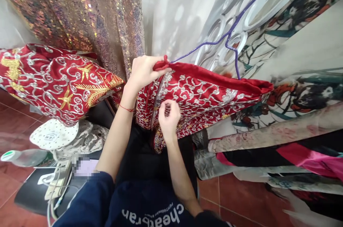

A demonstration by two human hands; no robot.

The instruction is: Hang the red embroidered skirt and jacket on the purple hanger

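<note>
A red garment (203, 94) with silver and gold embroidery hangs on a purple wire hanger (227, 37) in front of me. My left hand (144, 71) is closed on the garment's red collar edge near the hanger's end. My right hand (168, 116) sits lower, its fingers curled and pinching the embroidered front near the opening. A thin red string circles my left wrist. I wear a dark blue top with white lettering.
A second red embroidered garment (59, 84) hangs at left. Behind are a sequinned cloth (88, 12) and a white curtain (171, 9). Rolled printed fabrics (281, 130) lean at right. A white iron-like appliance (53, 134), a plastic bottle (24, 157) and a power strip (57, 182) lie lower left.
</note>
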